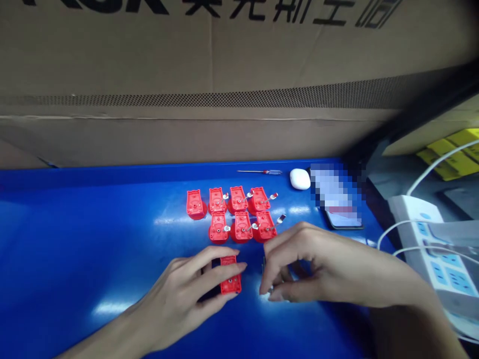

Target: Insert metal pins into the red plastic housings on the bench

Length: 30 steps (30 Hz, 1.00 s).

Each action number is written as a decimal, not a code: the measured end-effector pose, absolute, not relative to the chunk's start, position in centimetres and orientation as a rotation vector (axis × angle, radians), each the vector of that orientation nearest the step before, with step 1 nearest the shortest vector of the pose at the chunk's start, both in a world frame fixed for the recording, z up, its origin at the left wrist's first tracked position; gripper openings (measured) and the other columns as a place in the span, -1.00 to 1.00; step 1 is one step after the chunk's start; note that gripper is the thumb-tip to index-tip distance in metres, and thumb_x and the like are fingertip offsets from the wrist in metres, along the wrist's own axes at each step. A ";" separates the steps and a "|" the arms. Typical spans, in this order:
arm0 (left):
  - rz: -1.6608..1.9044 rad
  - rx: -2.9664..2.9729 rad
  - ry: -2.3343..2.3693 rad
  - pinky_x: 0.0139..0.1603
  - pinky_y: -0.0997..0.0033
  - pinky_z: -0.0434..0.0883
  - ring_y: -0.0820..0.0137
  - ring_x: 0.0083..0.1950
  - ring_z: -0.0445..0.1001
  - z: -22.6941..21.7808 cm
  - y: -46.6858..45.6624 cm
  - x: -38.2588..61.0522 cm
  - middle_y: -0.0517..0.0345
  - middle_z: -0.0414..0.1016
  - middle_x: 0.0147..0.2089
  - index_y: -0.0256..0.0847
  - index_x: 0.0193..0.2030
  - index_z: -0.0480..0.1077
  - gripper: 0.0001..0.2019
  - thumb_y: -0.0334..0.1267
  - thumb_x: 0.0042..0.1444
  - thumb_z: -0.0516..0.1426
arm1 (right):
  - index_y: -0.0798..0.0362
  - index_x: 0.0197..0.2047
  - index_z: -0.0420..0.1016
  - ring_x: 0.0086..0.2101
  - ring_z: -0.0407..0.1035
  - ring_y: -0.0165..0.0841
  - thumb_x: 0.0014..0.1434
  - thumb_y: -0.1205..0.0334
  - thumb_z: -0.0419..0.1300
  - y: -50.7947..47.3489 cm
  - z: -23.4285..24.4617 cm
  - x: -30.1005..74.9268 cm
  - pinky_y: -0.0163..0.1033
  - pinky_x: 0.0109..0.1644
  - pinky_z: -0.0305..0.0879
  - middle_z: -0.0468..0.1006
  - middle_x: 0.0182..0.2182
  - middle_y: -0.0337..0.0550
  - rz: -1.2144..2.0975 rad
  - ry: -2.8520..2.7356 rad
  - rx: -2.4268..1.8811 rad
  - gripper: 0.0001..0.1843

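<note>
1. Clearly, the red housing lies near the front of the blue surface, its open, moulded side facing up, just ahead of the person and partly covered by fingers.
2. The left hand grasps that housing, with fingers laid across its far end and top and the thumb along its near edge.
3. The right hand is just to the right, thumb and forefinger drawn close together beside a small metallic piece; whether it is gripped, I cannot tell.
4. Beyond the hands stand seven more red housings, four in the back row and three in the front; six have a thin rod slanting out to the right, mostly with a pale tip.
5. Behind them lies a screwdriver, then, rightward, a rounded white case and a phone with its screen blurred out.
6. At far right are a white power strip with cables and some yellow boxes.
7. Printed cardboard rises along the back.
</note>
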<state>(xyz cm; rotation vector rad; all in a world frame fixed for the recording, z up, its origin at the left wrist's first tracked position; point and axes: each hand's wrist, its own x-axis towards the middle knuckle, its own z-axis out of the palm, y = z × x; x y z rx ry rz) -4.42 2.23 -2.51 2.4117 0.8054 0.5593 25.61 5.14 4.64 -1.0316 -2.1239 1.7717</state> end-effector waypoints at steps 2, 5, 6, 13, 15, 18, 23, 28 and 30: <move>0.547 2.421 0.818 -0.08 0.37 0.60 0.39 -0.01 0.72 -2.4 2.2 -4.4 0.07 0.52 0.37 0.08 0.42 0.43 -0.63 -0.19 0.54 0.17 | -0.03 -0.09 0.83 -0.34 0.58 -0.45 0.24 0.42 0.49 5.3 4.6 26.3 -0.39 -0.23 0.39 0.77 -0.29 -0.28 1.825 -2.169 -1.130 -0.79; 0.527 2.438 0.842 -0.05 0.39 0.60 0.35 0.06 0.71 -2.3 2.2 -4.4 0.07 0.53 0.37 0.10 0.42 0.44 -0.62 -0.19 0.54 0.18 | -0.04 -0.09 0.84 -0.38 0.58 -0.43 0.25 0.41 0.46 5.5 4.1 26.9 -0.40 -0.30 0.37 0.77 -0.33 -0.27 1.868 -2.183 -1.238 -0.79; 0.527 2.438 0.840 -0.03 0.39 0.61 0.34 0.08 0.71 -2.3 2.2 -4.4 0.06 0.53 0.37 0.10 0.43 0.44 -0.62 -0.19 0.54 0.18 | -0.04 -0.08 0.84 -0.40 0.57 -0.42 0.28 0.37 0.45 5.6 4.0 27.0 -0.39 -0.34 0.36 0.76 -0.35 -0.27 1.878 -2.172 -1.263 -0.81; 0.550 2.415 0.798 -0.06 0.41 0.61 0.45 -0.08 0.71 -2.4 2.5 -4.3 0.07 0.54 0.36 0.08 0.41 0.45 -0.63 -0.18 0.54 0.18 | -0.04 -0.08 0.84 -0.42 0.51 -0.37 0.40 0.03 0.40 4.5 3.8 27.4 -0.36 -0.40 0.38 0.72 -0.33 -0.18 1.940 -1.977 -1.289 -0.77; 0.573 2.415 0.787 -0.08 0.43 0.60 0.44 -0.05 0.70 -2.4 2.6 -4.3 0.05 0.53 0.37 0.07 0.42 0.44 -0.62 -0.20 0.52 0.20 | -0.06 -0.06 0.84 -0.40 0.51 -0.36 0.41 -0.08 0.37 3.2 3.3 27.4 -0.35 -0.39 0.41 0.72 -0.27 -0.14 1.896 -1.821 -1.365 -0.69; 0.584 2.399 0.771 -0.19 0.49 0.59 0.44 -0.07 0.69 -2.3 2.8 -4.2 0.04 0.53 0.36 0.04 0.40 0.45 -0.60 -0.23 0.48 0.25 | -0.03 -0.06 0.82 -0.42 0.47 -0.39 0.39 -0.19 0.37 1.4 1.8 27.1 -0.35 -0.42 0.39 0.72 -0.21 -0.10 1.784 -1.569 -1.485 -0.59; 0.581 2.408 0.771 -0.25 0.51 0.58 0.47 -0.16 0.65 -2.1 2.9 -4.0 0.02 0.55 0.32 0.01 0.38 0.48 -0.61 -0.24 0.47 0.26 | 0.05 -0.10 0.81 -0.47 0.41 -0.41 0.38 -0.20 0.38 0.1 -0.6 26.4 -0.34 -0.43 0.33 0.64 -0.37 -0.16 1.675 -1.409 -1.518 -0.55; 0.601 2.404 0.744 -0.24 0.51 0.60 0.48 -0.18 0.65 -2.3 2.9 -4.1 -0.01 0.55 0.31 0.00 0.38 0.48 -0.62 -0.23 0.47 0.26 | 0.07 -0.10 0.81 -0.50 0.39 -0.42 0.33 -0.22 0.42 0.0 -1.1 26.0 -0.34 -0.44 0.33 0.63 -0.40 -0.16 1.733 -1.290 -1.533 -0.52; 0.604 2.405 0.745 -0.24 0.52 0.61 0.47 -0.17 0.66 -2.3 2.9 -4.2 -0.01 0.55 0.33 0.00 0.39 0.48 -0.61 -0.24 0.47 0.25 | 0.07 -0.12 0.82 -0.50 0.38 -0.42 0.33 -0.22 0.41 -0.1 -1.1 25.8 -0.34 -0.43 0.34 0.62 -0.41 -0.16 1.768 -1.284 -1.520 -0.52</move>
